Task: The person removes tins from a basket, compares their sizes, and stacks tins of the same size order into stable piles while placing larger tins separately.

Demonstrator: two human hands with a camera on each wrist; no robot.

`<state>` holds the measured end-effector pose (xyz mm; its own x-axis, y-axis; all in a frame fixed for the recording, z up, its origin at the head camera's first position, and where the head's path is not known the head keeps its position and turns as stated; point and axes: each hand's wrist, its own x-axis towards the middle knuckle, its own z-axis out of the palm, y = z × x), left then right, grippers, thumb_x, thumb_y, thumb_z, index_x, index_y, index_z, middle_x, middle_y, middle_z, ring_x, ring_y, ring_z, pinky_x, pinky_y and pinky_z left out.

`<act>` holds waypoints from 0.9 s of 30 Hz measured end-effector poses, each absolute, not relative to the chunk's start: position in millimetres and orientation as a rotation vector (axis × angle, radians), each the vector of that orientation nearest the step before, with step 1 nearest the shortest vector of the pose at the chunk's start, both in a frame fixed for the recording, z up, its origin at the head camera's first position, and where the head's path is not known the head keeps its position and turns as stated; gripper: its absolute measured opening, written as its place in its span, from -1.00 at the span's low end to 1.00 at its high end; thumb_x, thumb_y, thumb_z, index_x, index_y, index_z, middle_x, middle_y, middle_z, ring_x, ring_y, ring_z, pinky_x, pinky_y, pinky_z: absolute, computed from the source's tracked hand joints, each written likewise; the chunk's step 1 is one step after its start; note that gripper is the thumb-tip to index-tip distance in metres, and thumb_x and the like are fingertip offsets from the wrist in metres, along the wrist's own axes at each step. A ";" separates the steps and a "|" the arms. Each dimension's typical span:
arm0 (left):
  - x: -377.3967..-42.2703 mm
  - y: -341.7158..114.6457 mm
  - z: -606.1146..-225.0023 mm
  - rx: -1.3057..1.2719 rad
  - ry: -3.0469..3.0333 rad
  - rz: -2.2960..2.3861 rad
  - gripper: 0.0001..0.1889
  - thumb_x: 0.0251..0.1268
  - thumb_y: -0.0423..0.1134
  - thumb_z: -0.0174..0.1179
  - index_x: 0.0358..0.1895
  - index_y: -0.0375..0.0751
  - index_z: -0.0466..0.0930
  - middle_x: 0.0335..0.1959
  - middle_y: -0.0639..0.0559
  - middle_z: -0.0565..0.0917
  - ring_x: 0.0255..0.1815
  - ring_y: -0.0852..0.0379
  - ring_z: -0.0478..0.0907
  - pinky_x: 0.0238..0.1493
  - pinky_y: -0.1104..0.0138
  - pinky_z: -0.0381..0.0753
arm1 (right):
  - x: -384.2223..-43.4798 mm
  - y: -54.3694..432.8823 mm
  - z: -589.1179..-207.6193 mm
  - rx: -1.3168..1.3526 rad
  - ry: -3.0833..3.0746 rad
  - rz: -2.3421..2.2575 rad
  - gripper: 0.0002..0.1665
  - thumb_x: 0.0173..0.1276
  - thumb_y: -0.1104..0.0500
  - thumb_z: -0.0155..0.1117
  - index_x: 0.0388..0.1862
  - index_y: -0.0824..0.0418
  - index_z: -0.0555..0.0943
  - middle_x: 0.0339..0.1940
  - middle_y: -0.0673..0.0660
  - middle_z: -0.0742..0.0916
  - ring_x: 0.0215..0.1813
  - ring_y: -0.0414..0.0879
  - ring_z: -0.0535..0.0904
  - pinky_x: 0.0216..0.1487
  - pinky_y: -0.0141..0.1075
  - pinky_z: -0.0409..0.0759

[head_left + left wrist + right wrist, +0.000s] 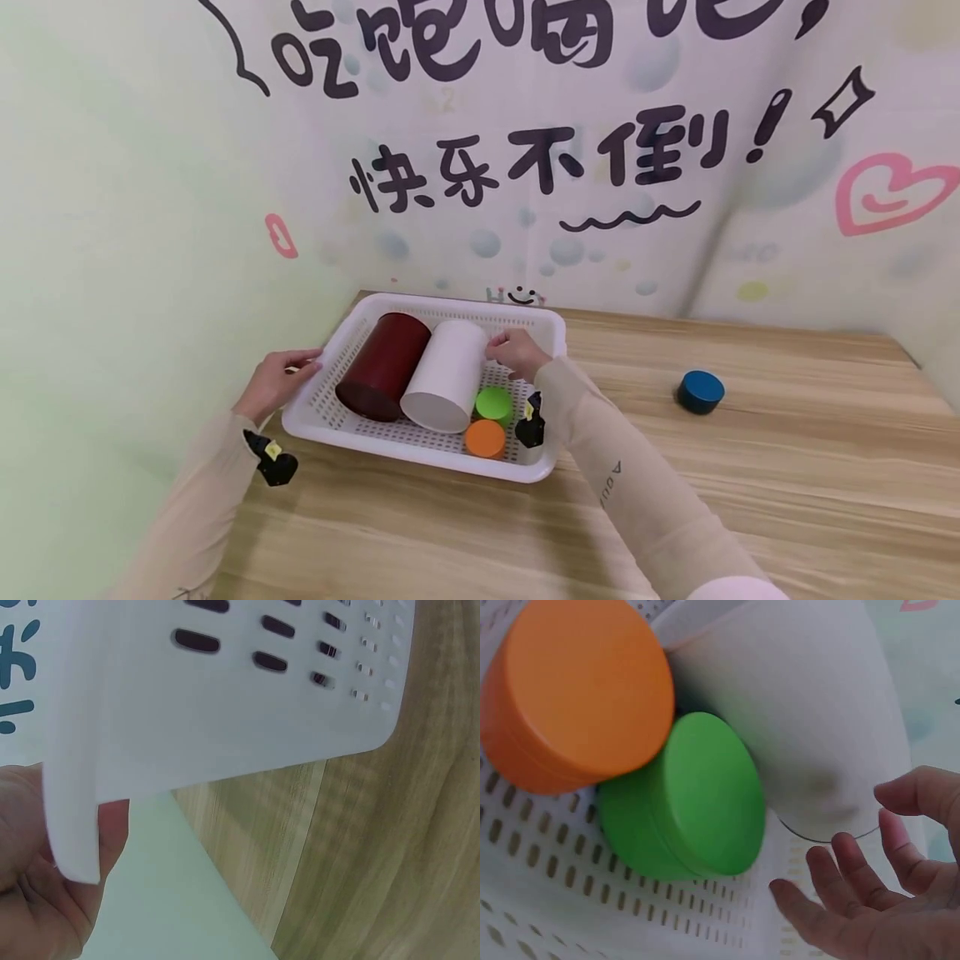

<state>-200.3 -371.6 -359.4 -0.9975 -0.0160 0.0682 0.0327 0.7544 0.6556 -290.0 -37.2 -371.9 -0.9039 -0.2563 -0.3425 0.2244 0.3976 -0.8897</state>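
The white cylinder [447, 375] lies in the basket [412, 455], between the red cylinder [386, 367] and the green tub [494, 404] and orange tub [485, 439]. The right grip [517, 353] is at its far end, fingers apart; the left grip [273, 383] clasps the basket's rim. Right of the basket, a blue tub [701, 392] sits on the surface [787, 483].

We look down from the head; both wrist views share the basket [172, 724] up close, left seemingly from outside.
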 end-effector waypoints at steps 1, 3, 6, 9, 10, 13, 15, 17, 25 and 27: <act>-200.7 -371.4 -359.2 -0.016 -2.878 -1.084 -0.59 0.30 -0.24 0.00 0.12 -0.47 0.35 -0.10 -0.39 0.50 -0.29 -0.01 0.45 -0.41 0.35 0.46 | -288.8 -36.7 -373.3 -0.027 2.237 -1.497 -0.76 0.21 0.25 0.13 -0.16 0.33 0.49 -0.21 0.16 0.51 -0.05 0.06 0.37 0.02 0.09 0.33; -201.4 -371.0 -359.0 -0.013 -2.883 -1.092 -0.58 0.30 -0.23 -0.01 0.13 -0.46 0.35 -0.09 -0.39 0.50 -0.27 -0.02 0.45 -0.41 0.35 0.46 | -286.3 -36.2 -375.4 -0.025 2.247 -1.453 -0.77 0.17 0.24 0.19 -0.18 0.31 0.52 -0.18 0.16 0.54 0.00 0.09 0.37 0.02 0.09 0.33; -201.8 -370.7 -358.7 -0.006 -2.887 -1.107 -0.57 0.30 -0.22 -0.01 0.14 -0.45 0.34 -0.06 -0.39 0.48 -0.25 -0.04 0.45 -0.39 0.35 0.46 | -283.8 -36.3 -378.6 -0.058 2.268 -1.376 -0.75 0.12 0.24 0.25 -0.20 0.30 0.54 -0.17 0.15 0.57 0.01 0.09 0.40 0.00 0.11 0.33; -201.1 -371.3 -358.6 0.011 -2.890 -1.111 -0.57 0.30 -0.23 -0.01 0.14 -0.45 0.33 -0.05 -0.40 0.47 -0.24 -0.05 0.44 -0.38 0.35 0.46 | -281.1 -36.5 -380.2 -0.109 2.294 -1.261 -0.72 0.08 0.25 0.28 -0.19 0.31 0.55 -0.17 0.14 0.59 -0.04 0.06 0.43 -0.04 0.11 0.36; -201.1 -371.5 -358.6 0.013 -2.890 -1.108 -0.57 0.30 -0.23 -0.01 0.14 -0.45 0.33 -0.05 -0.40 0.48 -0.24 -0.05 0.44 -0.38 0.34 0.46 | -280.5 -36.5 -380.6 -0.126 2.299 -1.221 -0.71 0.07 0.25 0.28 -0.19 0.31 0.55 -0.17 0.14 0.59 -0.05 0.05 0.44 -0.05 0.11 0.37; -201.0 -371.2 -358.1 0.011 -2.888 -1.107 -0.58 0.31 -0.23 -0.02 0.14 -0.45 0.34 -0.08 -0.39 0.49 -0.25 -0.04 0.44 -0.38 0.35 0.46 | -278.7 -36.1 -380.8 -0.155 2.309 -1.104 -0.67 0.03 0.24 0.32 -0.18 0.28 0.55 -0.18 0.12 0.59 -0.08 0.01 0.44 -0.10 0.07 0.42; -201.3 -370.7 -357.9 0.004 -2.882 -1.106 -0.58 0.30 -0.23 -0.01 0.13 -0.45 0.34 -0.09 -0.38 0.50 -0.25 -0.04 0.45 -0.39 0.36 0.46 | -278.1 -35.8 -381.3 -0.161 2.304 -1.046 -0.64 0.01 0.23 0.35 -0.16 0.26 0.54 -0.16 0.11 0.59 -0.08 0.00 0.44 -0.15 0.04 0.46; -201.4 -370.0 -357.8 -0.002 -2.876 -1.105 -0.58 0.30 -0.23 -0.01 0.13 -0.45 0.35 -0.10 -0.38 0.50 -0.26 -0.03 0.45 -0.40 0.36 0.46 | -278.0 -35.9 -382.0 -0.168 2.296 -0.997 -0.61 -0.01 0.22 0.38 -0.15 0.24 0.54 -0.14 0.11 0.58 -0.06 0.00 0.44 -0.20 -0.01 0.50; -199.4 -369.7 -357.6 -0.004 -2.864 -1.101 -0.58 0.29 -0.24 0.00 0.12 -0.47 0.35 -0.12 -0.39 0.51 -0.27 -0.03 0.46 -0.42 0.38 0.45 | -279.7 -38.1 -387.4 -0.196 2.277 -0.927 -0.62 -0.02 0.26 0.38 -0.15 0.20 0.56 -0.11 0.11 0.57 -0.05 -0.01 0.45 -0.27 -0.09 0.53; -199.2 -370.1 -357.8 -0.001 -2.865 -1.100 -0.59 0.29 -0.25 0.00 0.12 -0.46 0.35 -0.12 -0.38 0.51 -0.27 -0.03 0.46 -0.42 0.38 0.45 | -279.8 -38.3 -388.2 -0.199 2.274 -0.927 -0.63 0.00 0.28 0.36 -0.15 0.20 0.56 -0.12 0.12 0.57 -0.07 -0.02 0.46 -0.26 -0.09 0.53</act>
<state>-199.2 -370.1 -357.8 -0.9974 -0.0256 0.0679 0.0264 0.7435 0.6682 -279.8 -38.3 -388.2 -0.7674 -0.3686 -0.5247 0.1032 0.7366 -0.6684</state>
